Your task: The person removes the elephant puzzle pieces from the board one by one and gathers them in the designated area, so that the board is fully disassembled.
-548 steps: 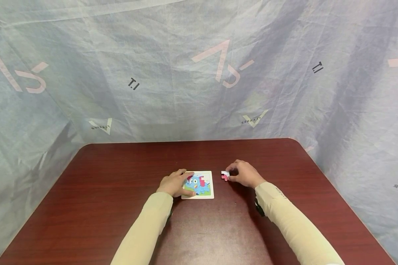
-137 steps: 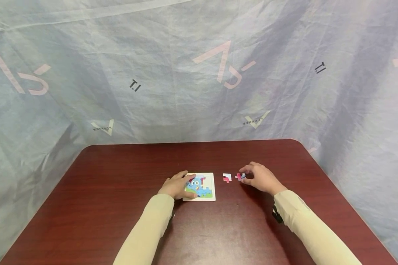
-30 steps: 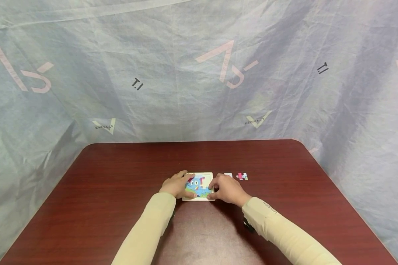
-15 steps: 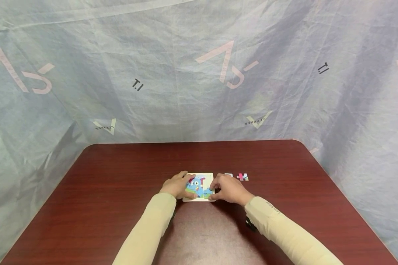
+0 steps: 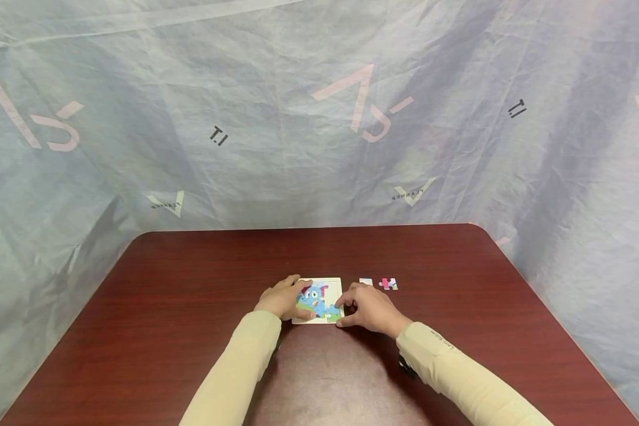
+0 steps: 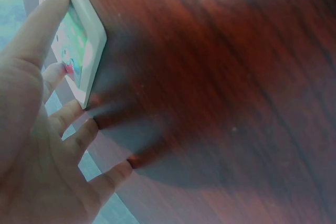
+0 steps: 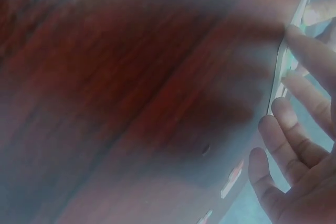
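A square jigsaw tray [image 5: 322,279] with a white frame and a blue cartoon elephant lies on the table. My left hand [image 5: 281,299] rests over its left side, thumb and index finger on the tray; in the left wrist view the other fingertips meet the table. At the tray's lower right corner is my right hand [image 5: 370,309], its index fingertip at a blue and green puzzle piece [image 5: 332,315]. The right thumb sits by the frame's corner. That piece lies slightly askew, with a pale gap beside it. Bare pale backing shows in the upper right.
Two loose bits of puzzle lie right of the tray: a white one [image 5: 365,281], partly hidden by the right hand, and a pink and blue one [image 5: 389,284]. The dark red table [image 5: 218,260] ends at a hanging grey cloth [image 5: 298,148].
Since 4.6 s ago the right hand has come left from the pink and blue piece to the tray. Within the last second the lower right piece has shifted askew and the right thumb has slid off it.
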The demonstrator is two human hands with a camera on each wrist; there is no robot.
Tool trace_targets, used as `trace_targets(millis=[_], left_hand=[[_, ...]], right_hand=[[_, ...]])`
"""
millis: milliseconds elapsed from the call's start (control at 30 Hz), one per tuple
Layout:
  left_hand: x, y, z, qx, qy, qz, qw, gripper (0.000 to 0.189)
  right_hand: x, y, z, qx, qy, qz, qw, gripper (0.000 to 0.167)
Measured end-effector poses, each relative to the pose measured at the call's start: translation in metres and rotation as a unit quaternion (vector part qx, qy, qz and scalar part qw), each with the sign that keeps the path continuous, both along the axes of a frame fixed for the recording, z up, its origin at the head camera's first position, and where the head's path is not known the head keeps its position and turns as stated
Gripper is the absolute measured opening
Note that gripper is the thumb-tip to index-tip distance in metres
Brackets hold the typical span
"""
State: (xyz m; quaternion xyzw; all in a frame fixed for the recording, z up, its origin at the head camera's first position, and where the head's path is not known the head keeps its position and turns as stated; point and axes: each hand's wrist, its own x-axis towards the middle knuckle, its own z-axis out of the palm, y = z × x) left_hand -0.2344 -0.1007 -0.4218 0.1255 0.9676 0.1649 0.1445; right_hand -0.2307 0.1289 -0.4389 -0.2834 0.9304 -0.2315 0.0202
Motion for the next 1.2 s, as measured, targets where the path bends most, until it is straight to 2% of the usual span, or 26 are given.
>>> trace_targets(millis=[200, 400, 533, 667, 800, 1200], left_hand=[[-0.001, 0.0, -0.001, -0.003, 0.003, -0.001, 1.0, 0.078], [-0.001, 0.0, -0.002, -0.003, 0.007, -0.001, 1.0, 0.078], [-0.001, 0.0, -0.002, -0.004, 0.005, -0.003, 1.0, 0.078], [-0.001, -0.001, -0.003, -0.001, 0.005, -0.004, 1.0, 0.078], [-0.001, -0.001, -0.002, 0.004, 0.004, -0.001, 1.0, 0.078], [0.001, 0.0, 0.001, -0.005, 0.007, -0.001, 1.0, 0.078]], right_hand=[[0.0, 0.002, 0.0, -0.004, -0.003, 0.009, 0.9999, 0.026], [-0.002, 0.011, 0.005, -0.037, -0.016, 0.015, 0.9991, 0.023], [-0.004, 0.019, 0.009, -0.055, -0.046, 0.002, 0.9974, 0.024], [-0.007, 0.03, 0.012, -0.051, -0.064, -0.023, 0.9963, 0.026], [-0.01, 0.04, 0.014, -0.041, -0.055, -0.037, 0.997, 0.026], [-0.017, 0.073, 0.021, -0.058, -0.04, -0.045, 0.9965, 0.028]])
